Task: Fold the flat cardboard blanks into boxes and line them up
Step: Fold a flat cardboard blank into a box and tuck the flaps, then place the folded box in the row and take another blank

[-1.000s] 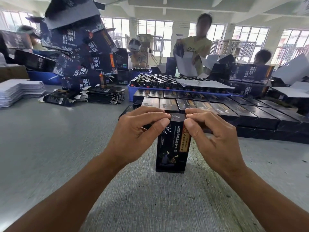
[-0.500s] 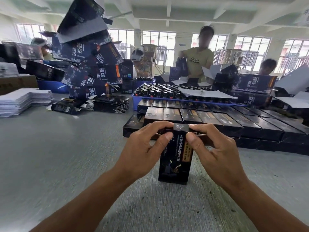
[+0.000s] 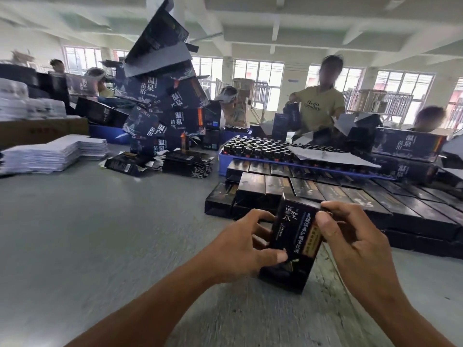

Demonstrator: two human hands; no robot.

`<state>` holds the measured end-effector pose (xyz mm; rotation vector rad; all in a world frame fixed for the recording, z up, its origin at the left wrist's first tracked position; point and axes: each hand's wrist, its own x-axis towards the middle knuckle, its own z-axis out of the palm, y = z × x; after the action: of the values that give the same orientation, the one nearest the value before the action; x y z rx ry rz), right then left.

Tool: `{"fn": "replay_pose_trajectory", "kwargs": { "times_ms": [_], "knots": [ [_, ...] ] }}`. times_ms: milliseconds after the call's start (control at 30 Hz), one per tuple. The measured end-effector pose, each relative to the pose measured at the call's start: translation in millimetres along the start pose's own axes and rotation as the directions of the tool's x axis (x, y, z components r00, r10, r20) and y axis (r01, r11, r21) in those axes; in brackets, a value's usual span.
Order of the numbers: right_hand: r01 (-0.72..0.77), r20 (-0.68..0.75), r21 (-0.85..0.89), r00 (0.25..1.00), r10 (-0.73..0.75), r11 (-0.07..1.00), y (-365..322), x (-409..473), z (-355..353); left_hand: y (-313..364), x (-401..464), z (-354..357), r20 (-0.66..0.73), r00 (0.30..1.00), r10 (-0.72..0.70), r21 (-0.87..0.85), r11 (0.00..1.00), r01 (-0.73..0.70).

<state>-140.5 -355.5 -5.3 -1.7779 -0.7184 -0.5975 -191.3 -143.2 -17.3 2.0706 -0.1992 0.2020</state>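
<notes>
Place: packing workshop — a factory floor
Signs: rows of folded dark boxes (image 3: pixel 350 196) on the worktop (image 3: pixel 75 234), flat blanks (image 3: pixel 185 164), a bottle tray (image 3: pixel 263 149) — other workers (image 3: pixel 320 106) beyond, big windows (image 3: pixel 258 78)

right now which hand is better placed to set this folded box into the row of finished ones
Right, probably. The right hand pinches the box near its top, on the side facing the rows of finished boxes; the left hand grips its far side.
</notes>
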Motion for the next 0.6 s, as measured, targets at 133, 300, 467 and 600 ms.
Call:
{"fn": "replay_pose_trajectory", "kwargs": {
  "times_ms": [133,300,467,600],
  "knots": [
    [-0.041,0.157,-0.035,0.987,0.046,0.999,-7,-8,12,-4,0,-7,0.01,0.999,-0.049,-0.093,0.994,0.049],
    [0.216,0.307,-0.289,0.944,-0.124,0.933,-10,-17,26,-3,3,-23,-0.107,0.991,-0.086,-0.33,0.943,0.046],
    [0.496,0.397,-0.444,0.855,-0.332,0.746,-11,-13,35,-5,6,-35,-0.185,0.971,-0.154,-0.442,0.895,0.058],
    [0.581,0.403,-0.569,0.814,-0.419,0.581,-9,-2,52,-16,7,-49,-0.222,0.958,-0.181,-0.421,0.904,0.073]
  ]
}}
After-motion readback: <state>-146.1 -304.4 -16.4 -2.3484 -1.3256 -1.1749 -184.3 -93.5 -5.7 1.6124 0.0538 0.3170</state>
